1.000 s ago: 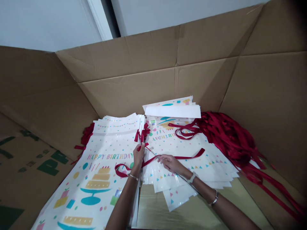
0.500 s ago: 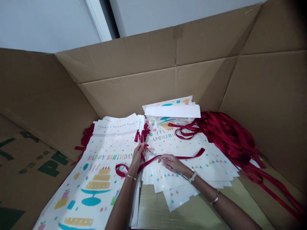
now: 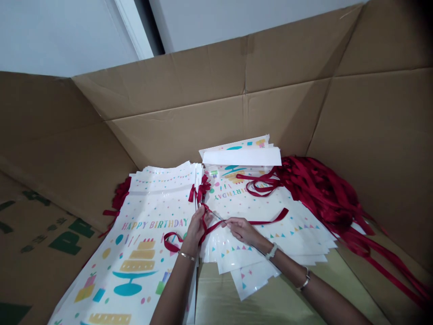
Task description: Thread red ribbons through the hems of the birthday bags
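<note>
Two hands met over the left bag stack (image 3: 149, 234): the left hand (image 3: 195, 228) and the right hand (image 3: 241, 229) each pinched the red ribbon (image 3: 257, 221), which trailed rightward from that stack's inner edge across the neighbouring bags (image 3: 270, 207).

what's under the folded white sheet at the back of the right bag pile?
The folded white sheet lies on the right pile of birthday bags; a teal print and red ribbon loops show just below its edge. Anything directly beneath it is covered.
</note>
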